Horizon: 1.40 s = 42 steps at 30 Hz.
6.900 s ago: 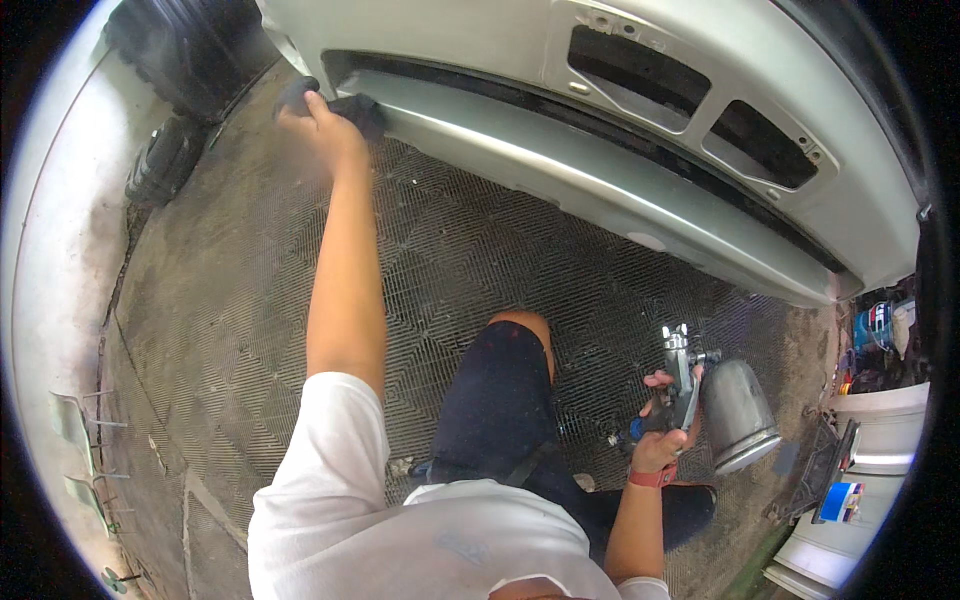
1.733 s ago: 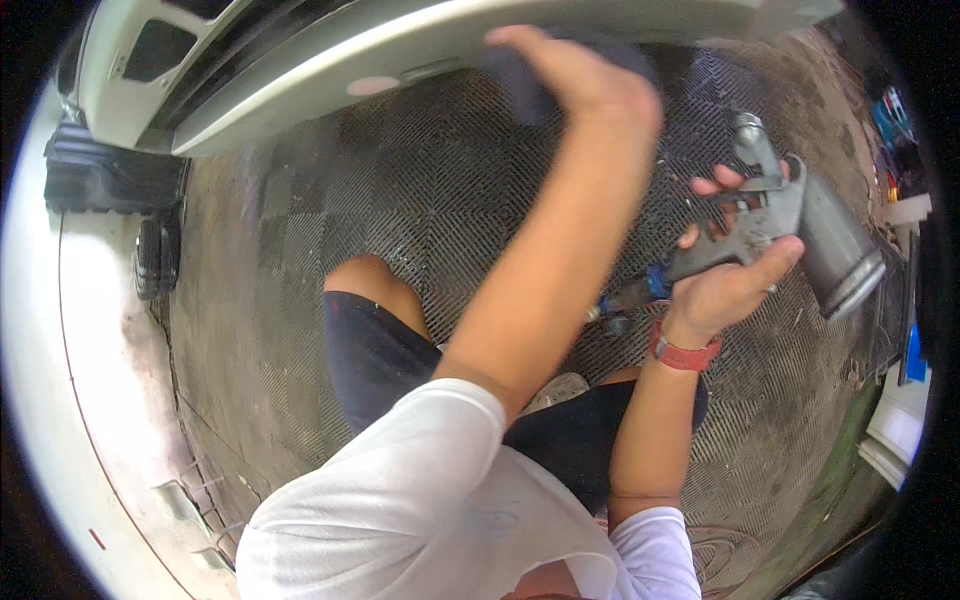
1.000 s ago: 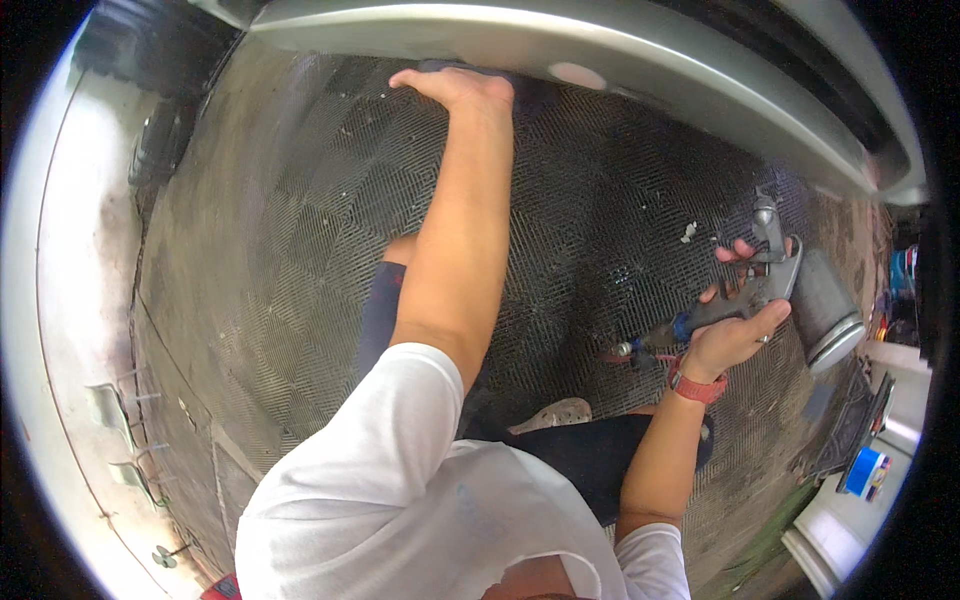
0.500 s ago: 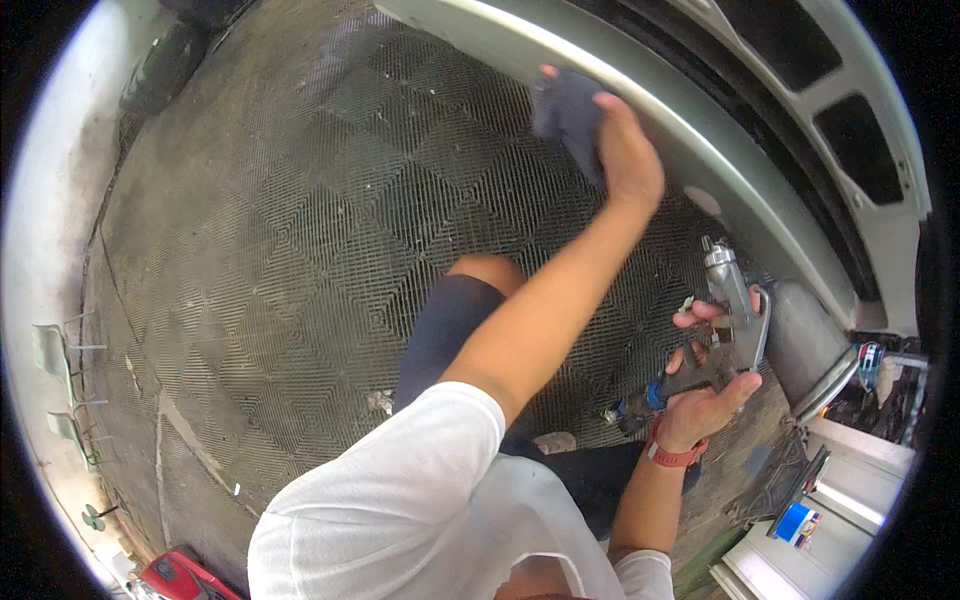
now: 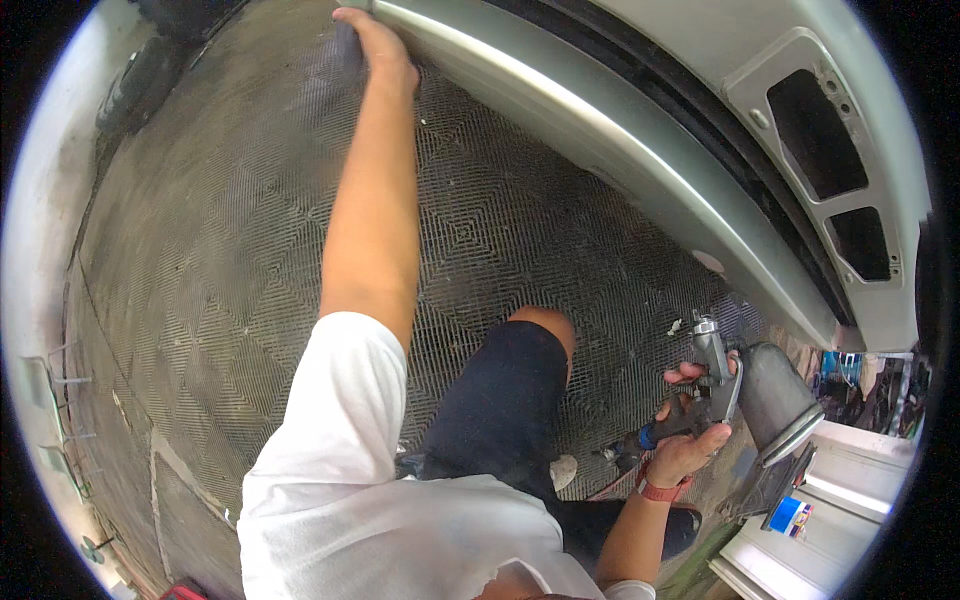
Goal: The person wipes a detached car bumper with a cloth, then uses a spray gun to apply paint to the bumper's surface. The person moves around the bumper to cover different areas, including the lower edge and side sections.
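My left hand (image 5: pixel 383 48) is stretched out to the far left end of a pale silver-grey car body panel (image 5: pixel 560 95). Its fingers close on a dark blue-grey cloth (image 5: pixel 348 45), most of which the hand and wrist hide. Low on the right, my right hand (image 5: pixel 690 450) grips a spray gun (image 5: pixel 712 365) by its handle. The gun's metal nozzle end points up and away from me. A grey metal cup (image 5: pixel 772 395) is joined to its side, tilted to the right. Below the handle, a dark fitting with a blue ring (image 5: pixel 640 440) sticks out to the left.
Ribbed dark floor matting (image 5: pixel 300 280) lies beneath me. An open panel with dark cut-outs (image 5: pixel 815 130) rises at the right. White ledges (image 5: pixel 850 490) bear a blue-labelled container (image 5: pixel 790 516). A pale wall (image 5: pixel 40 250) runs along the left.
My left hand has swept left and away along the panel with the cloth, straightening the arm. My right hand still holds the spray gun, now slightly lower and further left in view.
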{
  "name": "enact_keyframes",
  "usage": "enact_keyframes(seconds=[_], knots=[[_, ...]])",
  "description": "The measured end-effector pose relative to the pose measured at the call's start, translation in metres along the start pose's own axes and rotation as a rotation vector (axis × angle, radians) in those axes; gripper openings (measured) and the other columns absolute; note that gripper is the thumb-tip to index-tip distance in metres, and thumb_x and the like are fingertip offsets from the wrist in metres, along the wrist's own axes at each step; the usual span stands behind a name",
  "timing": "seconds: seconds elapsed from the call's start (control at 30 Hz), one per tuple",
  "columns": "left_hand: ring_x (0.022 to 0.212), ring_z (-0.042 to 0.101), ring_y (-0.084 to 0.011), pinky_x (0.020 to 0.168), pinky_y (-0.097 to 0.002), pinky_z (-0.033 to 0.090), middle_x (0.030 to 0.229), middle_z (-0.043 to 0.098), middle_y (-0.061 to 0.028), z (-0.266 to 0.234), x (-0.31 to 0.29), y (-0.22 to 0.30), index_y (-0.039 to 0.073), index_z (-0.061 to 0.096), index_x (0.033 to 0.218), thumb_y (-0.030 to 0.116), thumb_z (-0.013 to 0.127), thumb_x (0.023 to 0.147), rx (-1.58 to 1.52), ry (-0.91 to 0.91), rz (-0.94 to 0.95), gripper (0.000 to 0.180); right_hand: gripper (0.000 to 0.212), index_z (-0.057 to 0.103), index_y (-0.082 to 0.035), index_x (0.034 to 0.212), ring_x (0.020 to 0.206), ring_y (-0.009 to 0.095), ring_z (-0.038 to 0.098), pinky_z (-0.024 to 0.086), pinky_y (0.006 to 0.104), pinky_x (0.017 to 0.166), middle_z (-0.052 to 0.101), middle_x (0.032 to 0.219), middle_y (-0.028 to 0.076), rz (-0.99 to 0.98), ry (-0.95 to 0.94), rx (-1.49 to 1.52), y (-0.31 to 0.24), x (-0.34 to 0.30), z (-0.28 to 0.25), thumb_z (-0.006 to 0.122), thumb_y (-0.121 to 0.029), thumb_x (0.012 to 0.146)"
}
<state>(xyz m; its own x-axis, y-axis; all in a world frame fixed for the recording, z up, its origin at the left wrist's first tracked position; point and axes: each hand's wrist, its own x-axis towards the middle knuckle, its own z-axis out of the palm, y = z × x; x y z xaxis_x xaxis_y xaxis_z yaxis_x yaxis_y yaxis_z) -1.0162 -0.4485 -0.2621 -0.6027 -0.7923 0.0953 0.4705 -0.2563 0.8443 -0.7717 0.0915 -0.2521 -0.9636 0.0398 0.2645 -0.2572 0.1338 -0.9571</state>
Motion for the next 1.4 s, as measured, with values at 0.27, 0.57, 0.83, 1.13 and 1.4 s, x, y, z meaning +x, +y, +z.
enact_keyframes(seconds=[0.27, 0.57, 0.83, 1.13, 1.4], knots=[[0.172, 0.005, -0.0384, 0.139, -0.0501, 0.004, 0.187, 0.002, -0.0201, -0.039, 0.014, -0.073, 0.0, 0.003, 0.178, 0.1, 0.014, 0.095, -0.428, -0.117, -0.42, 0.13, 0.114, 0.039, 0.002, 0.168, 0.102, 0.024, 0.074, 0.053, 0.0254, 0.056, 0.072, 0.125, 0.02, 0.008, 0.022, 0.014, -0.009, -0.004, 0.006, 0.042, -0.09, 0.101], [0.172, 0.003, -0.0405, 0.139, -0.0498, 0.004, 0.185, -0.001, -0.0263, 0.0, -0.012, -0.028, -0.006, 0.001, 0.175, 0.092, 0.007, 0.101, -0.024, 0.292, -0.191, 0.123, 0.129, 0.04, 0.005, 0.167, 0.103, 0.022, 0.074, 0.055, 0.0275, 0.062, 0.074, 0.124, 0.017, 0.035, -0.035, -0.079, -0.026, 0.004, 0.006, 0.045, -0.099, 0.092], [0.172, 0.002, -0.0388, 0.138, -0.0471, 0.004, 0.185, 0.001, -0.0263, 0.009, -0.029, 0.017, -0.008, 0.003, 0.174, 0.09, 0.009, 0.103, 0.216, 0.039, 0.316, 0.122, 0.122, 0.042, 0.005, 0.166, 0.103, 0.022, 0.074, 0.055, 0.0269, 0.061, 0.074, 0.124, 0.017, 0.022, -0.078, -0.089, -0.023, 0.008, 0.001, 0.042, -0.095, 0.096], [0.151, 0.036, -0.0558, 0.131, -0.0571, 0.023, 0.164, 0.039, -0.0408, 0.02, -0.03, 0.0, -0.014, 0.042, 0.157, 0.042, 0.019, 0.124, 0.687, -0.026, 0.762, 0.069, 0.115, 0.04, 0.005, 0.166, 0.104, 0.023, 0.074, 0.054, 0.026, 0.059, 0.073, 0.125, 0.019, -0.04, -0.121, -0.018, -0.022, 0.006, 0.01, 0.039, -0.09, 0.102], [0.123, 0.059, -0.056, 0.103, -0.0641, 0.041, 0.124, 0.068, -0.0385, 0.019, -0.076, -0.047, -0.009, 0.069, 0.116, 0.044, 0.035, 0.118, 1.102, -0.19, 0.467, 0.063, 0.122, 0.051, 0.005, 0.163, 0.102, 0.02, 0.076, 0.055, 0.027, 0.065, 0.078, 0.124, 0.015, 0.018, -0.085, -0.103, -0.024, 0.005, 0.001, 0.036, -0.097, 0.097]])
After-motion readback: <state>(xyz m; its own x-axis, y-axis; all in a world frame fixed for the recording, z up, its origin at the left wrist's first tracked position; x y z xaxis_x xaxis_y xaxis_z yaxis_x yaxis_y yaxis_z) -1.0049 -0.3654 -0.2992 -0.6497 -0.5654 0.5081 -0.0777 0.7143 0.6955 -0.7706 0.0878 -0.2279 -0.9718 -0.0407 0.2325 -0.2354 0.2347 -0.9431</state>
